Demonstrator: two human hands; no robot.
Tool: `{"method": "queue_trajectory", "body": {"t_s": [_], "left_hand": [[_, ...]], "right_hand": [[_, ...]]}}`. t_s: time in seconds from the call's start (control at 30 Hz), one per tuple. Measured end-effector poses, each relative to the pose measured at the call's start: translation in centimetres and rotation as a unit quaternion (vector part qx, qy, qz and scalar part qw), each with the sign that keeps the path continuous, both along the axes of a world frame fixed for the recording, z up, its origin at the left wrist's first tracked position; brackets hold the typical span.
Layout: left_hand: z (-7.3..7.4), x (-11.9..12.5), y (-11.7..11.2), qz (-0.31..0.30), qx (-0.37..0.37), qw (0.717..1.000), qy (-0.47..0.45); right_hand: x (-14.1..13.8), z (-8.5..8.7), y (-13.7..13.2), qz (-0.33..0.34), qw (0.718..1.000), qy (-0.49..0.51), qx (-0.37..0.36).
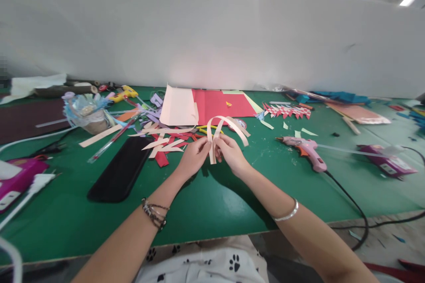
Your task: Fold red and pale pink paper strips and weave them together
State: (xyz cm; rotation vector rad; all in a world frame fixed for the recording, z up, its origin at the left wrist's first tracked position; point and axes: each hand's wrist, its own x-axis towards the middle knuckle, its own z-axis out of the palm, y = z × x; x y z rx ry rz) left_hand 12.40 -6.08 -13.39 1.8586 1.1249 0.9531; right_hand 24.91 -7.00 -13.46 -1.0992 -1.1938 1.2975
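Between my two hands, just above the green table, are pale peach paper strips (213, 152), bent into loops. My left hand (195, 155) pinches the strips from the left, thumb against fingers. From the other side my right hand (231, 154) pinches them too, and the fingertips of both hands nearly meet. One strip arches up and over to the right, its free end hanging above my right hand. How the strips cross between the fingers is partly hidden. Left of my hands lies a pile of cut peach and red paper strips (171, 141).
A black phone (120, 170) lies left of my forearm. On the right are a pink glue gun (307, 148) with its cord and a purple power strip (387, 160). Red paper (226, 106) and a woven red-and-white paper piece (288, 110) lie behind. A white panel (212, 31) stands along the back.
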Motion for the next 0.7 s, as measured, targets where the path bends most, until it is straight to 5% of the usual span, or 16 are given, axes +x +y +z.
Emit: {"method": "queue_trajectory", "body": {"t_s": [0.7], "left_hand": [[-0.27,0.00,0.12,0.048,0.094,0.993,0.043]], "right_hand": [[-0.11,0.18,-0.35,0.024,0.995,-0.091,0.024]]}}
